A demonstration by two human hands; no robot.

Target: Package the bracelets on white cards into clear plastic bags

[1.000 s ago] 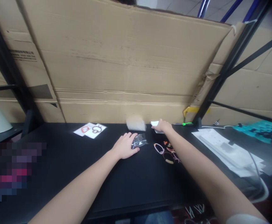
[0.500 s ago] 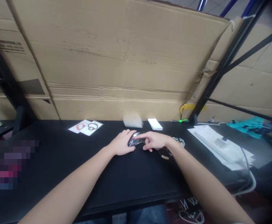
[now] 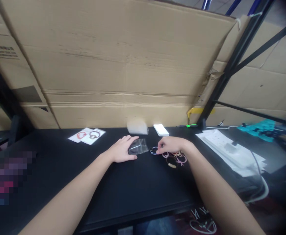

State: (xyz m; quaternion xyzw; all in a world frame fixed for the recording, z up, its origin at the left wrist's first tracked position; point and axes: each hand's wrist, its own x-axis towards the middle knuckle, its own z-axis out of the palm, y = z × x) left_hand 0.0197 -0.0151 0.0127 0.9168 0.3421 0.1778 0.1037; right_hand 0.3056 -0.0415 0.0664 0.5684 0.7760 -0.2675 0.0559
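Note:
My left hand (image 3: pixel 120 149) rests on the black table (image 3: pixel 138 186), fingers closed on the left edge of a small clear plastic bag (image 3: pixel 138 146) that lies flat. My right hand (image 3: pixel 172 145) is just right of the bag, its fingers pinching a small blue-and-white hair tie (image 3: pixel 153 150) held low over the table. Under and beside that hand lies a loose pile of pink, orange and dark hair ties (image 3: pixel 176 159).
A stack of clear bags (image 3: pixel 137 126) and a stack of white cards (image 3: pixel 160 130) sit at the table's back edge. Two cards with hair ties (image 3: pixel 87 134) lie at back left. White papers and a cable (image 3: pixel 231 150) are at right. Cardboard sheets wall off the back.
My right hand left the white cards, reached to the bag and drew the hair tie out to the right. The bag now lies empty and flat under my left hand.

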